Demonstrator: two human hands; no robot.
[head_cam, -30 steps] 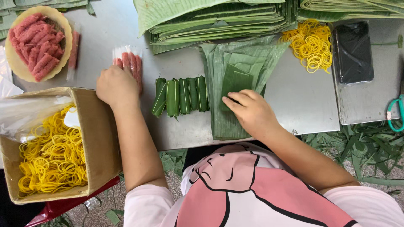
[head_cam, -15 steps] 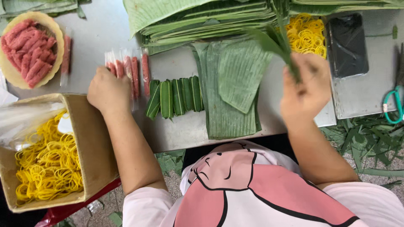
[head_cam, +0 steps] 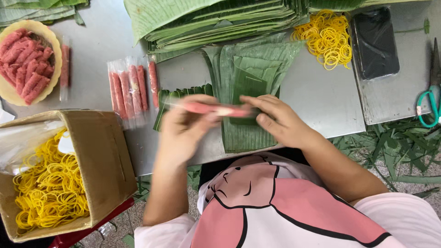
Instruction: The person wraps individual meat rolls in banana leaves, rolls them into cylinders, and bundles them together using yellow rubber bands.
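Sausage stick [head_cam: 209, 109] between both hands' fingertips [head_cam: 250, 110]

Cardboard box [head_cam: 103, 160] of yellow rubber bands [head_cam: 48, 193] at left; plate [head_cam: 54, 46] of pink sausages [head_cam: 23, 59] beyond it; black phone [head_cam: 375, 42] and green-handled scissors [head_cam: 429, 98] at right on the counter [head_cam: 321, 101]

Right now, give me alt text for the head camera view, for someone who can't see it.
Both hands, the left hand and the right hand, hold a plastic-wrapped pink sausage stick over banana leaf pieces on a grey table. More wrapped sausages, yellow rubber bands and a cardboard box of bands lie around.
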